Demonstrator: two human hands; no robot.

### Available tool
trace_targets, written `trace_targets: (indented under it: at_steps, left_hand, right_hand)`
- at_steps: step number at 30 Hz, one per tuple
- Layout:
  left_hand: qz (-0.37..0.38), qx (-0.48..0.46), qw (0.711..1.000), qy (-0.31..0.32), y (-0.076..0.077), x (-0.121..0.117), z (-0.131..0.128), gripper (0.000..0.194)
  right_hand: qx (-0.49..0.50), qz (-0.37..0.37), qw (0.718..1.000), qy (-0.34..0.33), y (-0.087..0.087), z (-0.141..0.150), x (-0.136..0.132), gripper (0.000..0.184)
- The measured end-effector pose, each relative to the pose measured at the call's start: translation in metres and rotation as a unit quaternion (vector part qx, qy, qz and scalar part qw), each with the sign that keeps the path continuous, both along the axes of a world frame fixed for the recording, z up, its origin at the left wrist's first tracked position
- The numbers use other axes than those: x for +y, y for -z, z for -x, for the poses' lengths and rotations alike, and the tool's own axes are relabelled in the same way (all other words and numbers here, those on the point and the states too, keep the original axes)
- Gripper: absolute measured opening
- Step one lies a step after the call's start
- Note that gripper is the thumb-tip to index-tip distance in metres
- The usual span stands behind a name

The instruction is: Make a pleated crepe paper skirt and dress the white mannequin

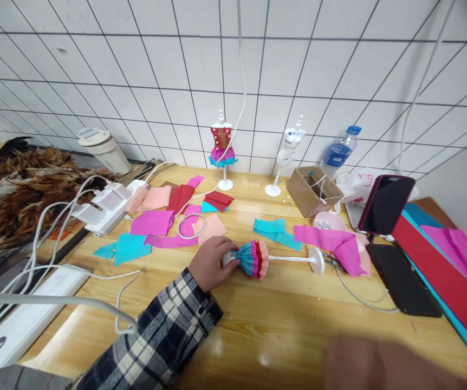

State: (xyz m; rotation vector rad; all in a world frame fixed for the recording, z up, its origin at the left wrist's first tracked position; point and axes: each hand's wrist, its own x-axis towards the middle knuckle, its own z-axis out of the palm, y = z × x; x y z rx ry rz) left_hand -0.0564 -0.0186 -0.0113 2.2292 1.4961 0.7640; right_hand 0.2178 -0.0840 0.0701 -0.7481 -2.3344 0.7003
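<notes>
My left hand [214,262] is closed around the white upper body of a small dress-form mannequin [290,258], which lies on its side on the wooden table. A pleated skirt [253,260] of blue, pink, red and peach crepe paper flares from its waist, and its round base [317,261] points right. At the bottom right is my right hand [380,363], smeared by motion, its fingers not readable. Behind the left hand lie a thin white ring [192,226] and pieces of crepe paper [152,222]. Tweezers or scissors [333,262] are partly covered beside the base.
Against the tiled wall stand a dressed mannequin [222,146] and a bare-stand mannequin [284,154]. A cardboard box [304,189], a water bottle [340,149], a propped phone [386,205] and a black phone [404,279] are to the right. Power strips [114,208], cables and brown feathers [26,200] fill the left.
</notes>
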Motion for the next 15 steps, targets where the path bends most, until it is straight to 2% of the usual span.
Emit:
trace_targets:
  at_steps: [2,4,5,6,8,10,11,12,14,15]
  left_hand:
    - [0.0,0.002,1.0,0.003,0.0,0.001,0.002,0.029]
    - [0.0,0.001,1.0,0.004,0.002,0.002,0.003,0.031]
    - [-0.002,0.0,1.0,0.005,0.002,0.002,0.003,0.031]
    - [-0.007,-0.002,1.0,0.006,0.002,0.002,0.004,0.031]
    - [-0.039,-0.019,0.999,-0.01,-0.001,-0.001,0.004,0.031]
    - [-0.106,-0.076,0.989,-0.074,-0.008,-0.007,0.007,0.033]
    - [-0.153,-0.134,0.97,-0.13,-0.014,-0.01,0.009,0.034]
    - [-0.203,-0.214,0.936,-0.194,-0.02,-0.014,0.012,0.035]
    - [-0.267,-0.413,0.819,-0.295,-0.033,-0.021,0.02,0.035]
    - [-0.245,-0.497,0.775,-0.303,-0.039,-0.023,0.024,0.034]
  right_hand:
    - [-0.02,-0.017,0.998,0.065,0.009,0.002,0.031,0.04]
    - [-0.055,-0.037,0.989,0.136,0.027,0.009,0.055,0.043]
    - [-0.126,-0.07,0.972,0.184,0.039,0.013,0.064,0.042]
    - [-0.188,-0.086,0.957,0.204,0.051,0.016,0.07,0.04]
    - [-0.252,-0.089,0.944,0.193,0.072,0.021,0.077,0.029]
    - [-0.246,-0.07,0.947,0.197,0.082,0.021,0.08,0.026]
    - [-0.217,-0.049,0.951,0.213,0.083,0.02,0.081,0.027]
    - [-0.185,-0.029,0.955,0.232,0.081,0.018,0.081,0.029]
    - [-0.105,0.022,0.958,0.266,0.072,0.017,0.08,0.028]
    - [-0.058,0.065,0.96,0.266,0.066,0.019,0.079,0.028]
